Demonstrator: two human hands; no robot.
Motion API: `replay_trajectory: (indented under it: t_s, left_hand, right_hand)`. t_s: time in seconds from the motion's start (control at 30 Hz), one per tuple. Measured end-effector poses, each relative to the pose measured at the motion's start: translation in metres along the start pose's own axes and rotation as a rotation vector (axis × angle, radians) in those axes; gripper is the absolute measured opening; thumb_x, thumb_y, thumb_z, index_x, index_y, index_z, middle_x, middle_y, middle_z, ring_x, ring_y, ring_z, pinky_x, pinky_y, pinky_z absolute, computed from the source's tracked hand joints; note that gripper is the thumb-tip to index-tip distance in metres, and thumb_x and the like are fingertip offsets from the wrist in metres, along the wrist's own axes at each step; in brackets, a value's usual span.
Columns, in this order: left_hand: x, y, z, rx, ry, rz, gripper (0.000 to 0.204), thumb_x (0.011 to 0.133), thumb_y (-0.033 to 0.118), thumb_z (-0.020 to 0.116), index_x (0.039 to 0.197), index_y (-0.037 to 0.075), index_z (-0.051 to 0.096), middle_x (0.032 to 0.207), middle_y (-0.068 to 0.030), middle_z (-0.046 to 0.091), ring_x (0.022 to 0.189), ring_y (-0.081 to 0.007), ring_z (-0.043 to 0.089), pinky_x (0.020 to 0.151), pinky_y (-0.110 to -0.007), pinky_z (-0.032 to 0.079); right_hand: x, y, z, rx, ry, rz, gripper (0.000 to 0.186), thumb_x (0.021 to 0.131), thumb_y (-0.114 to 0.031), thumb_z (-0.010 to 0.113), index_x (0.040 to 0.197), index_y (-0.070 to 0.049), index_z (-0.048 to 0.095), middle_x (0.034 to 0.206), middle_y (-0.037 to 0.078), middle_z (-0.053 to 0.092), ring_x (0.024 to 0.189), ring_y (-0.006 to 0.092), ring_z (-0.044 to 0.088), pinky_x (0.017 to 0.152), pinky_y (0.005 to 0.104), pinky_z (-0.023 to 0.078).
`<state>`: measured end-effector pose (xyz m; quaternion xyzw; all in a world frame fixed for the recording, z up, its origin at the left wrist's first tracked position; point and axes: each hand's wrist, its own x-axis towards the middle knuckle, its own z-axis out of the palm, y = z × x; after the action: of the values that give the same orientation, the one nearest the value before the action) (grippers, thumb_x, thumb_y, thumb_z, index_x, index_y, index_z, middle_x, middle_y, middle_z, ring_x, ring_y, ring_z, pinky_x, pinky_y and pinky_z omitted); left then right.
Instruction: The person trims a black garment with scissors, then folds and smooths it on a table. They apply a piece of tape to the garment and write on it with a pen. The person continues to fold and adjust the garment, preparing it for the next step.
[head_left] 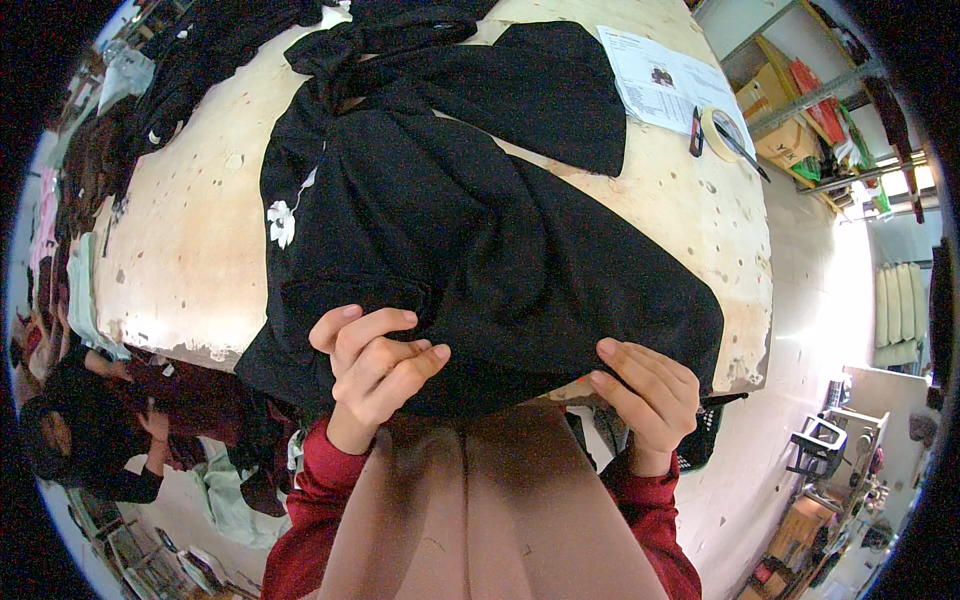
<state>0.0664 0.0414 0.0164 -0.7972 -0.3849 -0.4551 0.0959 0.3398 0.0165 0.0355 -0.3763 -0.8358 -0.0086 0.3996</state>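
Observation:
A black garment (480, 240) of soft knit-like cloth lies spread and wrinkled across the pale worktable, its near edge reaching the table's front. One sleeve-like part (560, 90) stretches off toward the far right. At its left side hangs a white flower-shaped piece (282, 224). My left hand (375, 370) has its fingers curled on the cloth near the front edge, beside a folded flap; its thumb is hidden. Farther right, my right hand (650, 395) grips the front edge, fingertips on top and the thumb out of sight underneath.
On the table (180, 260) at the far right lie a printed sheet (650, 70), a roll of tape (716, 128) and a dark pointed tool (745, 155). Dark garments (200, 70) are piled at the far left. Another person (80, 430) handles dark red cloth at the left.

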Motion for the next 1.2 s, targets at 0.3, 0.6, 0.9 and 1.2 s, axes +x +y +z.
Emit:
replay_trajectory:
  t_s: [0.3,0.6,0.9,1.2]
  left_hand:
    - [0.003,-0.007,0.022,-0.423,-0.171,-0.05,0.019,0.062,0.005,0.068,0.08,0.003,0.063,0.075,-0.0072,0.056,0.06,-0.0209,0.057,0.048,-0.029,0.046]
    - [0.021,0.004,0.01,-0.255,-0.058,0.245,0.02,0.057,0.012,0.073,0.077,0.014,0.072,0.067,0.0064,0.049,0.047,-0.0051,0.035,0.04,-0.02,0.026]
    - [0.025,0.008,0.003,-0.18,-0.064,0.219,0.02,0.058,0.014,0.075,0.078,0.016,0.072,0.067,0.0068,0.049,0.048,-0.0054,0.034,0.042,-0.021,0.024]
    - [-0.018,0.037,0.025,0.1,-0.436,0.022,0.053,0.083,0.036,0.06,0.134,0.025,0.048,0.141,-0.0048,0.044,0.121,-0.0247,0.043,0.104,-0.045,0.03]
  right_hand:
    - [0.01,0.0,0.039,-0.058,-0.002,-0.033,0.024,0.07,-0.012,0.067,0.094,-0.011,0.069,0.098,0.004,0.065,0.087,0.02,0.061,0.069,0.0312,0.053]
    - [0.018,-0.014,0.018,-0.052,0.013,-0.127,0.023,0.068,-0.007,0.075,0.091,-0.009,0.07,0.097,0.004,0.064,0.084,0.0176,0.06,0.069,0.0308,0.056]
    - [0.025,-0.016,0.005,-0.042,-0.013,-0.131,0.022,0.067,-0.004,0.076,0.087,-0.005,0.07,0.097,0.005,0.064,0.081,0.0181,0.061,0.066,0.0298,0.058]
    - [0.037,0.042,0.005,0.587,0.174,1.04,0.012,0.069,0.001,0.062,0.078,-0.006,0.059,0.079,-0.001,0.056,0.075,0.009,0.052,0.07,0.0214,0.041]
